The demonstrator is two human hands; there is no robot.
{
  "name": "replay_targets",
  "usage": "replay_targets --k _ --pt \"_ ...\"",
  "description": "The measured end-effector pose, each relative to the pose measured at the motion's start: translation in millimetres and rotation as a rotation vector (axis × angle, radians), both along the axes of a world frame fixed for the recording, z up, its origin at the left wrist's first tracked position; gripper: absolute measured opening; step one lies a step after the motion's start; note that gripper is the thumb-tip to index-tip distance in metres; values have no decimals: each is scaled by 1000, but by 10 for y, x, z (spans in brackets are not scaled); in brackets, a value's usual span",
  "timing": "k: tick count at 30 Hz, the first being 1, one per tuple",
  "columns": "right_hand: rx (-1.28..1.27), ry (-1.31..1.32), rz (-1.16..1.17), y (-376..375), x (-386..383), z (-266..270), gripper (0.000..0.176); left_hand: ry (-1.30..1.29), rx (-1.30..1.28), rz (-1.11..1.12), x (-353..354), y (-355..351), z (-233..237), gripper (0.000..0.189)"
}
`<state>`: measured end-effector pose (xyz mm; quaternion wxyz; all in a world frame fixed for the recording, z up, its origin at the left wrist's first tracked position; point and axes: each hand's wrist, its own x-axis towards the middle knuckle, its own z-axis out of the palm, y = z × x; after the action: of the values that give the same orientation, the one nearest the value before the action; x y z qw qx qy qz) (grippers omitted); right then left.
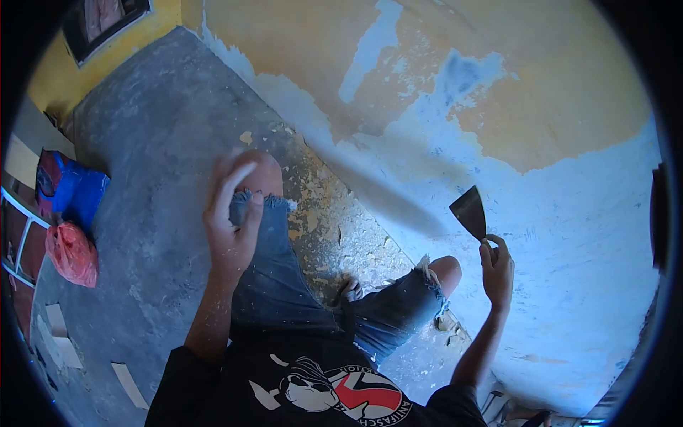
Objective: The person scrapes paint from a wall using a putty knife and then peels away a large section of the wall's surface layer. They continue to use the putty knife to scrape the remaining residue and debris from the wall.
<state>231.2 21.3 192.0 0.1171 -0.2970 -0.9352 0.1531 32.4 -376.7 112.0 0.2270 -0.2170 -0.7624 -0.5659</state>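
My right hand (pixel 498 270) is closed round the handle of a scraper (pixel 470 212), its wide dark blade pointing up and away from me. Behind the blade is the wall (pixel 569 213), pale where the paint is gone and tan-yellow higher up. Most of the handle is hidden by my fingers. My left hand (pixel 233 220) is raised over my bent knee, fingers apart and slightly blurred, with nothing in it. Paint flakes (pixel 320 206) lie thickly on the floor along the foot of the wall.
On the left stand a blue bag or container (pixel 80 192) and a red plastic bag (pixel 71 255), beside a white metal frame (pixel 25 228). Several pale flat strips (pixel 129 384) lie on the grey floor (pixel 156 142). A framed opening (pixel 103 25) is at the upper left.
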Motion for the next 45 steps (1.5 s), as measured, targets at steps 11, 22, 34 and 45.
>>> replay_targets --k 11,22,34,45 --pt "-190 -83 4 -211 -209 -181 11 -233 -1276 -1172 825 463 -852 50" --pt "108 73 265 -503 -1304 -749 17 -291 -1123 -1161 994 523 -1083 51" --pt "569 175 621 -474 -2404 -1262 11 -179 -1065 -945 987 510 -1246 42" --pt "-648 494 399 -648 -2798 -2283 12 -259 -1086 -951 840 538 -1155 36"
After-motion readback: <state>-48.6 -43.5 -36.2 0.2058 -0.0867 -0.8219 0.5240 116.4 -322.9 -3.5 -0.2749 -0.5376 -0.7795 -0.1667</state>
